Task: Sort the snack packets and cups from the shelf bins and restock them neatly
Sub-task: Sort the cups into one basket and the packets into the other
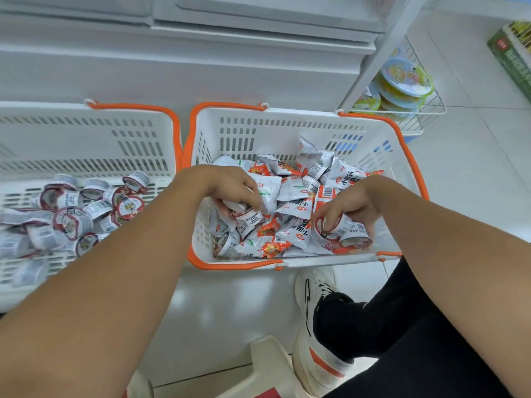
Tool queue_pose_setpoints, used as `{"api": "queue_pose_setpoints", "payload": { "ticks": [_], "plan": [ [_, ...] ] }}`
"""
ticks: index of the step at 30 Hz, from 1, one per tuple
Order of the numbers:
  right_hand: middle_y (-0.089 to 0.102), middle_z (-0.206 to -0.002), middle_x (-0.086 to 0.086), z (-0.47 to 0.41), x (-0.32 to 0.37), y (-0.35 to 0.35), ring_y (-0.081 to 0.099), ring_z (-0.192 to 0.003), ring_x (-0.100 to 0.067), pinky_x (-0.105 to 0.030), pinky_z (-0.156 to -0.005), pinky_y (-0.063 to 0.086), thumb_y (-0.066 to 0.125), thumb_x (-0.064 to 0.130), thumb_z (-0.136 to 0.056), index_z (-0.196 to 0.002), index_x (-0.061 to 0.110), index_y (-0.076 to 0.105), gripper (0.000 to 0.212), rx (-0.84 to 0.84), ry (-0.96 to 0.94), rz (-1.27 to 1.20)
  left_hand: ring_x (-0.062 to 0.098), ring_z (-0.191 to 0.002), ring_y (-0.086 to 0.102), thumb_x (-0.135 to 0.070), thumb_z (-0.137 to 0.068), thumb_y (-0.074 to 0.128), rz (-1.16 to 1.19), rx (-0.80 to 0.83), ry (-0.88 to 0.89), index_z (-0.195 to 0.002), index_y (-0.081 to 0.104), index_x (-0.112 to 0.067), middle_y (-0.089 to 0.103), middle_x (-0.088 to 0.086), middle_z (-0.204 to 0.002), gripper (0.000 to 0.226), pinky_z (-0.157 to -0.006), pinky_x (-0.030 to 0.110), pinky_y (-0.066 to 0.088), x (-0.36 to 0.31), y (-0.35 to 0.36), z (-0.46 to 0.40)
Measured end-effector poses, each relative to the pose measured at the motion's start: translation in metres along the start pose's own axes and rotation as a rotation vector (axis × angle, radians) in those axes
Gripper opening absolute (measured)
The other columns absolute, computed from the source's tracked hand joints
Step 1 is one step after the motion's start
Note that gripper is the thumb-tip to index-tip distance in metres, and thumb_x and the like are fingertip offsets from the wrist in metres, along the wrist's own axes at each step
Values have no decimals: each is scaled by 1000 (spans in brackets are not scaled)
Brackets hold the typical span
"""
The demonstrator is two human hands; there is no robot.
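Observation:
Two white baskets with orange handles stand side by side on the floor. The right basket (pixel 287 122) holds a mixed heap of white-and-orange snack packets (pixel 296 209) and small sealed cups. My left hand (pixel 232 188) reaches into its left part and grips small cups (pixel 244 214). My right hand (pixel 344 209) is at its right front and grips two or three cups (pixel 349 231). The left basket (pixel 86 130) holds several small cups (pixel 71 214) only.
A white freezer cabinet (pixel 201 67) stands behind the baskets. A wire rack (pixel 425 110) at the right holds coloured bowls (pixel 405 79). My white shoe (pixel 316 297) and black trouser leg are below the right basket, beside a white stool (pixel 267 363). A green box (pixel 511 58) sits far right.

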State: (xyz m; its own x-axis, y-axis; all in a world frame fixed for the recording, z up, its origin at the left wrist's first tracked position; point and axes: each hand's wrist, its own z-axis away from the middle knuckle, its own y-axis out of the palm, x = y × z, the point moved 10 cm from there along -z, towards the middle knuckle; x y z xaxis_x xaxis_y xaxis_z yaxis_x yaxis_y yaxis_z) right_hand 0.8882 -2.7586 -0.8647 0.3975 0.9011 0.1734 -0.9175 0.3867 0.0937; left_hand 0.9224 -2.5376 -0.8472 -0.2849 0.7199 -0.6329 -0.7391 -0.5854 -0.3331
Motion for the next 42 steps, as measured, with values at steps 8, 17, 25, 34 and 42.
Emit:
{"api": "queue_pose_setpoints", "payload": {
  "ticks": [8, 17, 25, 34, 42],
  "plan": [
    [67, -121, -13, 64, 177, 35, 69, -101, -26, -42, -87, 57, 74, 13, -75, -122, 18, 67, 48, 229, -849, -680, 18, -73, 73, -19, -90, 68, 484, -288, 193, -104, 72, -20, 75, 6, -91, 15, -54, 23, 57, 5, -99, 71],
    [69, -87, -8, -5, 304, 154, 64, -88, -32, -66, -93, 45, 59, 26, -93, -90, 19, 66, 10, 116, -612, -721, 35, -73, 68, -22, -81, 75, 383, -567, -544, -89, 71, 2, 66, 27, -87, 26, -81, 50, 59, 256, -135, 147],
    [64, -119, -21, -128, 320, 228, 61, -107, -41, -58, -95, 47, 67, 36, -85, -123, 12, 60, 45, 77, -242, -916, 32, -112, 64, -35, -89, 66, 612, -1015, -673, -123, 61, 4, 66, 16, -119, 52, -95, 39, 53, 329, -120, 188],
    [73, -94, -11, 38, 283, 46, 71, -82, -23, -32, -76, 59, 60, 17, -95, -99, 6, 72, 17, -487, -888, -519, 23, -85, 71, -40, -77, 65, 771, -1384, -35, -90, 73, -24, 73, 5, -90, 22, -83, 43, 59, 194, -190, 157],
    [69, -98, 0, -53, 171, 88, 60, -93, -19, -27, -84, 47, 63, 43, -94, -98, 12, 74, 33, -400, -357, 983, 19, -76, 74, -9, -88, 63, 5, -460, 172, -88, 73, -5, 74, 8, -90, 11, -78, 38, 61, -6, -85, 28]
  ]
}}
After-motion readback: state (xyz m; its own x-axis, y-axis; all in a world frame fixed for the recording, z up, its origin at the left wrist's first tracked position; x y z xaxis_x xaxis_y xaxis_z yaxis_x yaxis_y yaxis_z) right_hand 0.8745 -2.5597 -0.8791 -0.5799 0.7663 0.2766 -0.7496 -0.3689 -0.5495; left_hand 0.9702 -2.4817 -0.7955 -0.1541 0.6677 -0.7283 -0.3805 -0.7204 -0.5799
